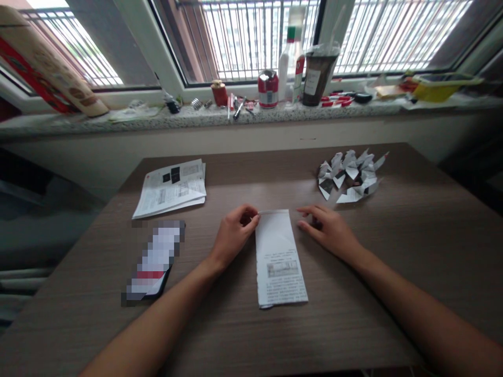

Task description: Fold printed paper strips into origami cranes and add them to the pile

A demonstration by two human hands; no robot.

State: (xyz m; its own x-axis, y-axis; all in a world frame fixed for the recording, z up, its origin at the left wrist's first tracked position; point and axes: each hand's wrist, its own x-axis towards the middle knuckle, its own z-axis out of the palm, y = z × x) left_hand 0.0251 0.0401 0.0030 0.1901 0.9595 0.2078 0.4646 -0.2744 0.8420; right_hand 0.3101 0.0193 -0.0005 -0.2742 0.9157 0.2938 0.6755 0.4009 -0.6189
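Note:
A folded sheet of printed paper [278,256] lies lengthwise on the brown table, its print toward the near end. At its far left corner, my left hand [238,228] pinches the edge between thumb and fingers. My right hand [328,228] hovers or rests just right of the paper's far end, thumb and index finger apart, with nothing between them. A small gap separates it from the sheet. Beyond my right hand sits a ring of folded paper pieces [351,175], pointed and standing up.
Left of the sheet lie a stack of printed papers [173,188] and a blurred-out phone [157,262]. Along the granite windowsill [196,121] stand a red can [268,89], a clear bottle [288,68], a dark drink cup with straw [319,76] and a yellow container [436,89].

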